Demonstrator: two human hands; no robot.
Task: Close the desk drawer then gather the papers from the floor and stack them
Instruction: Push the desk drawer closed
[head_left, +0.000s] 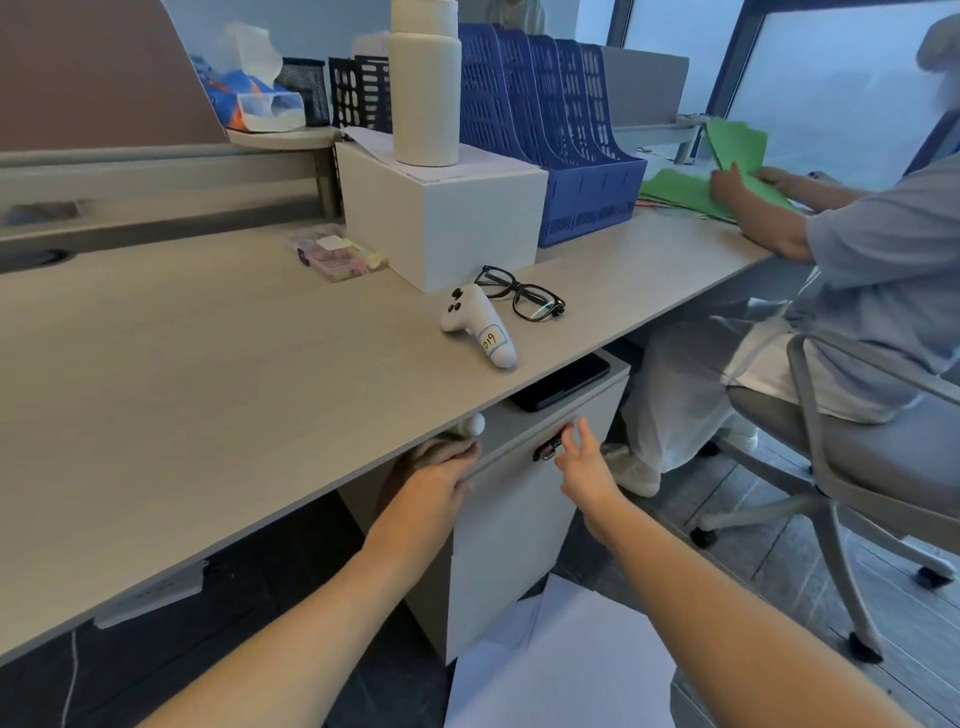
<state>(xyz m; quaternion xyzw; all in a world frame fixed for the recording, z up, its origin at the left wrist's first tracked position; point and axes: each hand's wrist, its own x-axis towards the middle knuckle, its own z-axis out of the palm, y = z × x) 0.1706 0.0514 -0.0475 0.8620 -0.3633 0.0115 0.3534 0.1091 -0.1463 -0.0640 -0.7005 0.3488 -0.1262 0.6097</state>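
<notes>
Your left hand (441, 475) curls its fingers over the drawer (524, 441) top edge under the worktop (208, 364); your right hand (584, 462), fingers spread, touches its front beside the lock (546, 449). White papers (561, 654) lie on the floor below. A seated person's chair (841, 467) crowds the right. A dark phone (561, 382) sits half hidden under the worktop.

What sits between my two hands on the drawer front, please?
In the head view, only the bare top edge of the grey drawer front separates the left hand and right hand.
</notes>
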